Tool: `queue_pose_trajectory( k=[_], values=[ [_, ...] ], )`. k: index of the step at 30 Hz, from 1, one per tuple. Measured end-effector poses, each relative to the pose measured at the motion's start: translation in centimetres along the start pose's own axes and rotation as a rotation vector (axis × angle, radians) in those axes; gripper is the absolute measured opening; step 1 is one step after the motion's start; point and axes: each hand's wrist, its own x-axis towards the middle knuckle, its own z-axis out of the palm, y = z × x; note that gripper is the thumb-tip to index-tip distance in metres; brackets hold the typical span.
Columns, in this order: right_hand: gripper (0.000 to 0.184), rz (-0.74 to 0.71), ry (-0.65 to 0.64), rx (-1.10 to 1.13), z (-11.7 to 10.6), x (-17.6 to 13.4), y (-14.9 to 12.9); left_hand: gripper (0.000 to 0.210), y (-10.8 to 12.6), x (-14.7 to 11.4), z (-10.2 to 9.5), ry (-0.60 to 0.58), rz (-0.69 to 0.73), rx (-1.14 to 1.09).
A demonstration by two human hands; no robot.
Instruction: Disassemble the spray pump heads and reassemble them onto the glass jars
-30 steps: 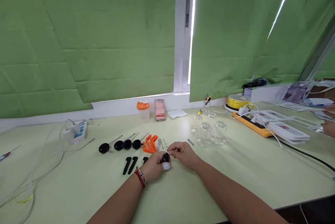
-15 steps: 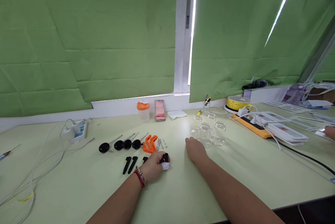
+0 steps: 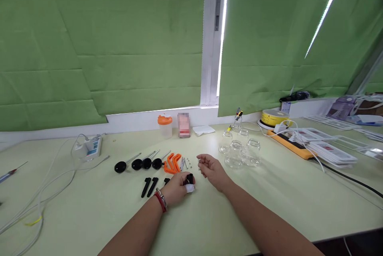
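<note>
Black and, by its look, hard plastic, the short part sits at the fingertips of my left hand, clasped between my fingers and a thumb with a white wrap. I judge it light, stiff and a little slick, best gripped round its sides with the upper end left free. My left forearm slants in from the lower left; the other comes from the lower right, my right hand turned inward, thumb and forefinger pinching what looks like a small spring, likely light, springy and easily flicked loose, so a gentle hold suits it. Beyond lie black handles, then orange handles beside metal pins; farther right stand clear jars.
</note>
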Motion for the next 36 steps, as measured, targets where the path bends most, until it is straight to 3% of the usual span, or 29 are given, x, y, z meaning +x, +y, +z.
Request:
queue_pose_trajectory(
  k=[2, 5, 13, 21, 30, 36],
  values=[
    [0.027, -0.015, -0.018, 0.146, 1.1, -0.5, -0.5, 0.008, 0.0, 0.0, 0.0, 0.009, 0.014, 0.002],
    [0.025, -0.085, -0.062, 0.159, 2.2, -1.1, -0.9, 0.009, 0.0, 0.1, 0.1, 0.020, 0.045, 0.000],
    [0.023, -0.227, -0.117, -0.120, 2.2, -1.9, -0.7, 0.007, -0.7, 0.3, 0.1, 0.012, 0.085, -0.006],
    [0.016, -0.377, -0.170, -0.325, 1.7, -2.3, -1.6, 0.004, 0.1, 0.1, 0.2, -0.034, 0.116, -0.046],
    [0.018, -0.300, -0.130, -0.404, 2.1, -2.6, -0.7, 0.013, 0.6, -0.1, 0.4, -0.013, 0.094, -0.017],
    [0.021, -0.075, -0.066, -0.273, 2.5, -2.2, 1.0, 0.023, 0.4, -0.3, -0.2, 0.112, 0.025, 0.128]
  ],
)
